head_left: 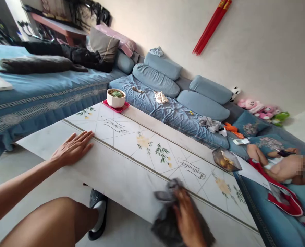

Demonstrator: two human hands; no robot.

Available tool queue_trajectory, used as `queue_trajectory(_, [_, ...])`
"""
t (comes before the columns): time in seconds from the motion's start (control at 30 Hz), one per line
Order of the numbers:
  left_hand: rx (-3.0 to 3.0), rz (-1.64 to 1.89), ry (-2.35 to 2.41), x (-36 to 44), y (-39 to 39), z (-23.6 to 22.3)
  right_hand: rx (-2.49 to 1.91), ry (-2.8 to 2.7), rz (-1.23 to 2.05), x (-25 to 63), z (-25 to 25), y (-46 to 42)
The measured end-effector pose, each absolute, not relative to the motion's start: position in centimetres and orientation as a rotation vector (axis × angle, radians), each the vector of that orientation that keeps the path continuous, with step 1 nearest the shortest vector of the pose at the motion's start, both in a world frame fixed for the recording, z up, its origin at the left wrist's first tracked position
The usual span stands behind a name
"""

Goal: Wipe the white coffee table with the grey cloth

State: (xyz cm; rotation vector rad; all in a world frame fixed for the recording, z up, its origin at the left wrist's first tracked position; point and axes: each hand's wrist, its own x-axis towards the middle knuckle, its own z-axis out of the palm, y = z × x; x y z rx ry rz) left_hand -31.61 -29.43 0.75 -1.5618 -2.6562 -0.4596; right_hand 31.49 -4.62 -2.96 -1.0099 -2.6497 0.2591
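Right hand [187, 216] clenched on a crumpled dark gray rag [165, 223] on the white floral tabletop [132, 171]; left hand [72, 149] flat and open at 9 o'clock, round white pot [116, 102] of green succulent [116, 93] on a red tray [122, 107] around 11.

Cloth: dark grey crumpled cloth [168, 219], bunched in a loose heap on the tabletop's near edge, at 5 o'clock in view, one corner sticking out.
Tabletop: long white marble-look tabletop [119, 183], printed with green sprigs, yellow blossoms and script inside a thin olive border, running from 10 o'clock to 4 o'clock.
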Motion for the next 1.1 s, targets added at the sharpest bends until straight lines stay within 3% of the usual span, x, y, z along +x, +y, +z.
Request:
queue_trajectory(0.1, [-1.537,-0.462,-2.668,-31.7,-29.2,0.5,-1.569,-2.427,0.095,36.2,1.0,6.0])
queue_trajectory(0.23, [-1.524,-0.454,-2.702,-31.8,-28.8,0.6,-1.948,-2.252,-0.04,25.9,7.4,14.7])
queue_trajectory(0.37, [-1.513,-0.465,-2.703,-31.7,-28.8,1.1,-1.562,-2.494,-0.022,8.2,9.6,11.7])
queue_trajectory(0.47, [-1.526,-0.465,-2.7,-31.6,-29.1,1.3,-1.09,-2.759,0.066,-0.5,7.1,2.9])
queue_trajectory(0.53, [-1.538,-0.453,-2.7,-31.6,-29.2,1.1,-0.795,-2.872,0.148,-0.7,3.8,-3.2])
queue_trajectory(0.63, [-1.531,-0.48,-2.662,-31.7,-29.4,0.2,-0.541,-2.861,0.265,7.7,-1.6,-6.9])
queue_trajectory(0.73, [-1.507,-0.532,-2.613,-32.0,-29.4,-0.9,-0.787,-2.702,0.221,20.1,-3.4,-1.5])
queue_trajectory(0.83, [-1.485,-0.563,-2.586,-32.1,-29.4,-1.5,-1.295,-2.495,0.142,25.9,-0.3,9.0])
queue_trajectory(0.97, [-1.477,-0.541,-2.601,-32.1,-29.3,-1.0,-1.71,-2.311,0.07,17.0,5.8,19.3])
queue_trajectory(1.1, [-1.474,-0.48,-2.641,-31.9,-29.2,0.2,-1.41,-2.473,0.102,0.3,8.0,17.2])
